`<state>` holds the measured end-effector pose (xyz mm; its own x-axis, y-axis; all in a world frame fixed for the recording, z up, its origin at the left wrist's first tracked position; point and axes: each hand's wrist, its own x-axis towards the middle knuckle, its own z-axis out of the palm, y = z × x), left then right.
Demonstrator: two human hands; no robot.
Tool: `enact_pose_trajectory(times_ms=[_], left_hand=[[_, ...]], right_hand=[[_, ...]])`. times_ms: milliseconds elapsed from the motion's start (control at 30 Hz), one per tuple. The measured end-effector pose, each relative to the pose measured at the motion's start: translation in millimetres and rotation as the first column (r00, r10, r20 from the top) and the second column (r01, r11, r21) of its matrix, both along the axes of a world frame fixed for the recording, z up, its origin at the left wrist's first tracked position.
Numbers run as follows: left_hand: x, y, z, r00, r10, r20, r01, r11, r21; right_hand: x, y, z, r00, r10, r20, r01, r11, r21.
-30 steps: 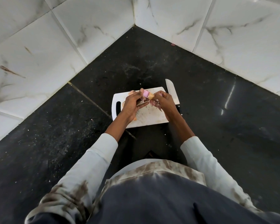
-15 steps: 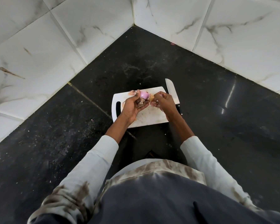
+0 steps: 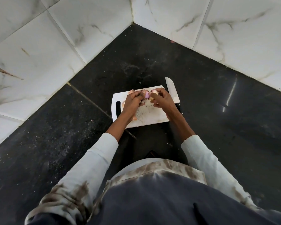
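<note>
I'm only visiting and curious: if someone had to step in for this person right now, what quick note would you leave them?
Left hand: pinches the small pink onion above the white cutting board.
Right hand: pinches the onion's other end, where papery skin hangs loose.
Knife: lies unheld on the black counter, along the board's right edge.
Done: part of the onion looks bare; skin scraps lie on the board.
Left: probably pull off the remaining skin, then pick up the knife.
</note>
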<state>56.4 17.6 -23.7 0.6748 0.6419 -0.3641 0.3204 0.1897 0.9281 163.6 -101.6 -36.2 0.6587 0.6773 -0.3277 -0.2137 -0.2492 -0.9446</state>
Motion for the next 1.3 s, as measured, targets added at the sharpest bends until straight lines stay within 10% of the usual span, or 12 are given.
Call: enact_pose_trajectory(times_ms=[1300], left_hand=[[2.7,1.9,-2.0,0.999,0.014,-0.036,-0.011,0.996,0.089]], right_hand=[[-1.6,1.5,-14.5,0.980,-0.183,0.074,0.179,0.982,0.051]])
